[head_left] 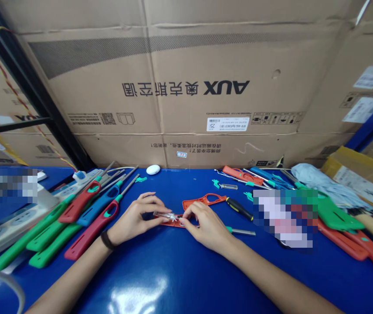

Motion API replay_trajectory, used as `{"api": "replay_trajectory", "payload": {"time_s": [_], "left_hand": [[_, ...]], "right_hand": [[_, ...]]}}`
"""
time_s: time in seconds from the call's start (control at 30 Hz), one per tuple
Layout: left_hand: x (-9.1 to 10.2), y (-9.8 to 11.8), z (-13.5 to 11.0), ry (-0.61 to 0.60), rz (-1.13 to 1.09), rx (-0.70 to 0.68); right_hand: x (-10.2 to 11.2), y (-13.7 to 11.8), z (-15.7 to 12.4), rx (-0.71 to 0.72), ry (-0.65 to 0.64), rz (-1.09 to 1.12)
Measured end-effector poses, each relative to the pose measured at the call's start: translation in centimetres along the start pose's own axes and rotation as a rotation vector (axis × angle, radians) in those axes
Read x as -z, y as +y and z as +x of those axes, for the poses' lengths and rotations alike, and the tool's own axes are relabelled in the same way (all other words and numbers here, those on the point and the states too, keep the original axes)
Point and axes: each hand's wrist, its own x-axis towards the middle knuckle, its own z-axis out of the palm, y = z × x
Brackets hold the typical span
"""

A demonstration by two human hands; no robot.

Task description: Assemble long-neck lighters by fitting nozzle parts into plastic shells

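On the blue counter (137, 279), clamping a clear tank (166, 215) at 1 orange shell half (173, 224) in the left hand (136, 219); bunching the right hand's (208, 224) fingers alongside, cannot tell on what. Apparently opened; not yet closed with the loose half (189, 203) behind.

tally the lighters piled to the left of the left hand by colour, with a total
green lighters: 3
red lighters, one of them pinkish: 2
blue lighter: 1
total: 6
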Motion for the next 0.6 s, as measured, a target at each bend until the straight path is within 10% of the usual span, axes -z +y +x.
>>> {"api": "replay_trajectory", "payload": {"time_s": [0.6], "left_hand": [[0.28,0.19,0.01,0.017,0.005,-0.008]], "right_hand": [[-0.4,0.12,-0.11,0.011,0.006,-0.001]]}}
